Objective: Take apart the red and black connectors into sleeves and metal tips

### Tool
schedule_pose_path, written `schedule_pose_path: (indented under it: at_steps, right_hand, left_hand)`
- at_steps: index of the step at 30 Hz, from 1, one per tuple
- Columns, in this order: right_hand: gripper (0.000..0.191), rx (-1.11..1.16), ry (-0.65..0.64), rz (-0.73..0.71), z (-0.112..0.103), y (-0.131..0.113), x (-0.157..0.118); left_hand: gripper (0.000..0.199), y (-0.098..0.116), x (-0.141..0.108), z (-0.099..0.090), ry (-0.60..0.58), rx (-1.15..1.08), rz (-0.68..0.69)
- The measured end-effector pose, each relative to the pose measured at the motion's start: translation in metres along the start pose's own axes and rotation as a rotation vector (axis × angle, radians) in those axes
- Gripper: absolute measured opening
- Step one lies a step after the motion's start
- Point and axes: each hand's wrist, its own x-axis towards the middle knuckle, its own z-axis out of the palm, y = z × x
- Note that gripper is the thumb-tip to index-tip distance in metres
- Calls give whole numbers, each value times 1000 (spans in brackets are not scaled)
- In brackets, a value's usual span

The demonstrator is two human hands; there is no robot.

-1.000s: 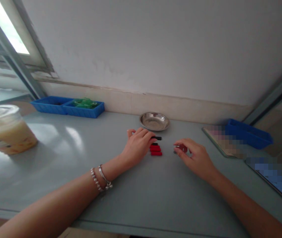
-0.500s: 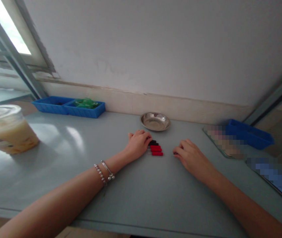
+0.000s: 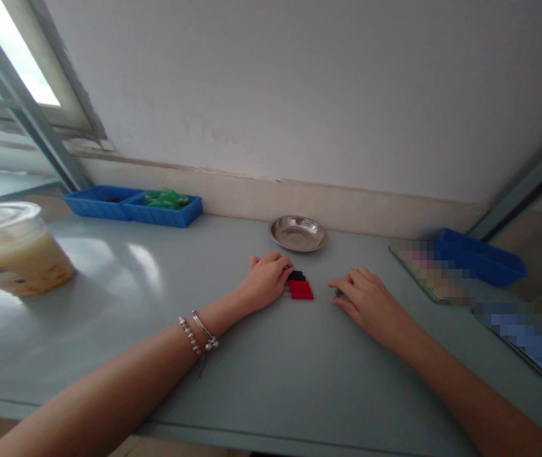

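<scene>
Several small pieces lie side by side on the grey table, with red handles (image 3: 301, 291) at the near end and black handles (image 3: 296, 275) beyond them. My left hand (image 3: 267, 279) rests at the left ends of this row, its fingers curled and closed against the black pieces. Thin pale tips show at the left of the red ones. To the right of the row, apart from it, is my right hand (image 3: 369, 303) with bent fingers. Between its thumb and forefinger shows a small dark thing (image 3: 338, 292), too small to name.
A round metal dish (image 3: 298, 235) stands behind the row. Blue trays (image 3: 161, 216) at the back left hold green stuff; another blue tray (image 3: 483, 257) is at the right, near two blurred flat things. A cup of drink (image 3: 18, 260) stands at far left.
My right thumb and forefinger have parted a little, and more of the small dark thing shows between them. My left hand has shifted very slightly; the row stays in place.
</scene>
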Motion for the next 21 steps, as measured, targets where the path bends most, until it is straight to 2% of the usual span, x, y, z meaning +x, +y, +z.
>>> schedule_pose_path:
  at_steps: [6, 13, 21]
  right_hand:
    - [28, 220, 158, 37, -10, -5, -2]
    - [22, 377, 244, 68, -15, -6, -3]
    - [22, 429, 217, 113, -13, -4, -3]
  left_hand:
    - [23, -1, -1, 2, 14, 3, 19]
    - [22, -1, -3, 2, 54, 6, 1]
    - [19, 2, -4, -1, 161, 13, 2]
